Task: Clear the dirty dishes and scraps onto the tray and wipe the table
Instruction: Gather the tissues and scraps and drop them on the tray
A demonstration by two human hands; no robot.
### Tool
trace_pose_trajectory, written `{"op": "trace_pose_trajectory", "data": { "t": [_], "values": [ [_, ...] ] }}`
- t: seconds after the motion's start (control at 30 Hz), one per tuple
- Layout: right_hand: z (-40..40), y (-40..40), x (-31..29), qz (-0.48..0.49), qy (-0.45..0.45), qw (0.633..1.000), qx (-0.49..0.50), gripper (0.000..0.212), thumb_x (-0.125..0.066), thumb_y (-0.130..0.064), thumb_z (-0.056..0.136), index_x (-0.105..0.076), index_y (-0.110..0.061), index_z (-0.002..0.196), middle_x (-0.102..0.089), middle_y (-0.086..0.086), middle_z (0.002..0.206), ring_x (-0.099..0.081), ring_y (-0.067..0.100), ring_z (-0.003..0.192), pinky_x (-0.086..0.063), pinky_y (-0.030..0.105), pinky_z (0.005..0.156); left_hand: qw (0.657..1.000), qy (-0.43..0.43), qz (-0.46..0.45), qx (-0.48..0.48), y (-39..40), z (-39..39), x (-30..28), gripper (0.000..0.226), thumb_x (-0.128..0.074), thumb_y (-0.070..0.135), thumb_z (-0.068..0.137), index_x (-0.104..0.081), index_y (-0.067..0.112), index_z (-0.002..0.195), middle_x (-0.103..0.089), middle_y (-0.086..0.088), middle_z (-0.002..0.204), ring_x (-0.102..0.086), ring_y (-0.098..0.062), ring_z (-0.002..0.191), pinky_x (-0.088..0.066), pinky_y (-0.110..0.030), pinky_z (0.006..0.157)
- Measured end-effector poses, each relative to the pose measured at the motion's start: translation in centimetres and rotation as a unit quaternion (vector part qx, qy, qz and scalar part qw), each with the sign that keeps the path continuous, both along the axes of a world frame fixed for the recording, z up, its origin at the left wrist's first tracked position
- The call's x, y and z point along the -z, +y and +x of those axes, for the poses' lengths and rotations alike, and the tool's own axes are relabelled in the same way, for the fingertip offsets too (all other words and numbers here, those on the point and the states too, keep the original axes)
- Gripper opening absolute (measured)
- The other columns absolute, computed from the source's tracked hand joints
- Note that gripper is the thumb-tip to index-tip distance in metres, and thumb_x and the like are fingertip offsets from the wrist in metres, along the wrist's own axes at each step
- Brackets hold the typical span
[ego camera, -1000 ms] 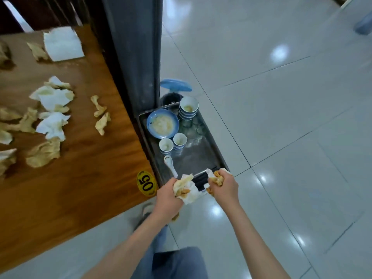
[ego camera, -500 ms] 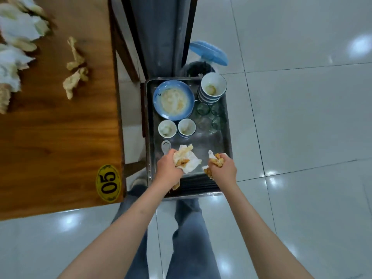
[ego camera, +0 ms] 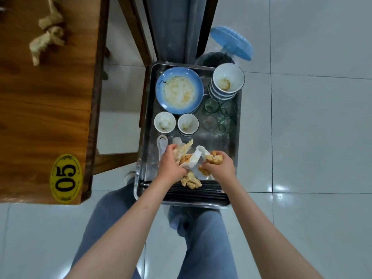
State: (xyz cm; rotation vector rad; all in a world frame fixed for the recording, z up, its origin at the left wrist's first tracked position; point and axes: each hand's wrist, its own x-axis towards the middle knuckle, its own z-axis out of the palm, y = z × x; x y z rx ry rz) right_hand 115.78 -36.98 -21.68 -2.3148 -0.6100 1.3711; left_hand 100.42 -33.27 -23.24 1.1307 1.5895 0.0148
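Observation:
A metal tray (ego camera: 234, 150) stands below me beside the wooden table (ego camera: 50, 117). It holds a dirty blue plate (ego camera: 179, 90), a stack of bowls (ego camera: 227, 81), two small cups (ego camera: 164, 122), several glasses (ego camera: 219, 115), a white spoon (ego camera: 162, 142) and black chopsticks (ego camera: 201, 193). My left hand (ego camera: 171, 167) grips a wad of stained napkins (ego camera: 186, 155) low over the tray's near half. My right hand (ego camera: 220, 163) grips another greasy napkin wad (ego camera: 214, 158) beside it. A crumpled scrap (ego camera: 190, 181) lies under them on the tray.
Twisted soiled napkins (ego camera: 47, 37) lie on the table top, which carries a yellow "05" tag (ego camera: 66, 179) at its corner. A grey pillar (ego camera: 177, 27) and a bin with a blue lid (ego camera: 233, 44) stand behind the tray. My legs are under the tray's near edge.
Both hands carried the napkin wads from the tray's near edge inward and lower over the tray. A scrap now lies by the chopsticks. My view swung down over the tray.

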Motion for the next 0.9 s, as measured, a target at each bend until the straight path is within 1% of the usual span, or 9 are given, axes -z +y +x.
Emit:
{"op": "trace_pose_trajectory", "data": {
  "t": [0.07,0.2,0.37,0.5,0.6,0.7,0.8,0.87,0.9],
  "values": [
    [0.2,-0.1,-0.2,0.006,0.018,1.0,-0.008,0.039,-0.078,-0.012,0.067,-0.059,-0.025,0.098,-0.063,-0.004,0.094,-0.059,0.011,0.082,-0.048,0.025,0.076,1.0,-0.002,0.002,-0.003,-0.2,0.0,-0.3,0.094,-0.082,0.008,0.06,-0.031,0.025,0.138,-0.045,-0.004,0.132,-0.047,-0.022,0.118,-0.043,-0.036,0.098],
    [0.4,-0.3,-1.2,0.007,0.04,0.999,-0.028,0.058,-0.082,-0.014,0.066,-0.057,-0.026,0.117,-0.057,-0.004,0.108,-0.058,0.006,0.085,-0.047,0.022,0.077,1.0,0.016,0.02,0.002,-0.5,-0.3,-1.8,0.092,-0.082,0.009,0.063,-0.032,0.026,0.138,-0.041,-0.006,0.138,-0.04,-0.024,0.126,-0.04,-0.039,0.102],
    [0.3,-0.8,-3.8,-0.008,0.057,0.994,-0.093,0.071,-0.081,-0.016,0.068,-0.05,-0.022,0.132,-0.052,0.0,0.13,-0.045,0.007,0.101,-0.04,0.022,0.083,0.999,0.025,0.043,-0.014,-1.1,-1.2,-5.2,0.083,-0.079,0.005,0.065,-0.038,0.025,0.135,-0.046,-0.007,0.133,-0.046,-0.023,0.121,-0.046,-0.037,0.096],
    [-0.4,-1.4,-7.1,0.003,0.041,0.988,-0.147,0.069,-0.079,-0.018,0.07,-0.049,-0.021,0.133,-0.051,0.0,0.133,-0.048,0.009,0.108,-0.038,0.021,0.084,0.995,0.031,0.096,-0.007,-1.8,-2.6,-9.1,0.073,-0.078,0.006,0.067,-0.044,0.024,0.129,-0.051,-0.004,0.122,-0.05,-0.014,0.105,-0.042,-0.024,0.082],
    [-1.3,-1.4,-9.9,0.008,0.029,0.985,-0.172,0.067,-0.077,-0.023,0.072,-0.049,-0.023,0.133,-0.053,0.0,0.132,-0.051,0.015,0.114,-0.04,0.025,0.089,0.99,0.024,0.14,0.004,-1.8,-3.8,-12.5,0.072,-0.078,0.011,0.068,-0.044,0.026,0.13,-0.051,-0.002,0.121,-0.05,-0.016,0.11,-0.039,-0.023,0.085],
    [-2.9,-0.8,-12.9,0.018,0.027,0.982,-0.186,0.065,-0.076,-0.026,0.075,-0.048,-0.024,0.134,-0.055,-0.001,0.13,-0.054,0.017,0.114,-0.044,0.028,0.09,0.984,0.014,0.176,0.011,-1.6,-5.6,-15.8,0.072,-0.076,0.012,0.071,-0.043,0.026,0.132,-0.052,-0.003,0.122,-0.05,-0.018,0.112,-0.041,-0.028,0.09],
    [-5.2,0.0,-15.8,0.048,0.023,0.975,-0.217,0.064,-0.075,-0.027,0.076,-0.047,-0.022,0.134,-0.055,0.0,0.13,-0.055,0.018,0.113,-0.047,0.036,0.094,0.979,0.016,0.205,0.002,-1.3,-7.7,-18.6,0.071,-0.074,0.011,0.073,-0.041,0.026,0.134,-0.051,-0.001,0.124,-0.049,-0.017,0.111,-0.042,-0.028,0.089],
    [-7.1,0.7,-17.7,0.064,0.018,0.968,-0.241,0.064,-0.072,-0.029,0.077,-0.046,-0.024,0.135,-0.055,0.0,0.13,-0.058,0.017,0.107,-0.05,0.038,0.09,0.973,0.022,0.228,-0.006,-0.9,-9.5,-20.3,0.071,-0.074,0.01,0.073,-0.042,0.025,0.134,-0.05,0.0,0.123,-0.048,-0.014,0.109,-0.041,-0.026,0.089],
    [-8.0,1.1,-18.5,0.074,0.012,0.964,-0.253,0.064,-0.071,-0.03,0.078,-0.044,-0.025,0.136,-0.053,-0.001,0.132,-0.056,0.016,0.106,-0.051,0.035,0.088,0.97,0.025,0.241,-0.007,-0.7,-10.5,-21.0,0.07,-0.075,0.011,0.073,-0.042,0.025,0.133,-0.051,0.001,0.123,-0.047,-0.013,0.108,-0.041,-0.026,0.09]
  ]
}}
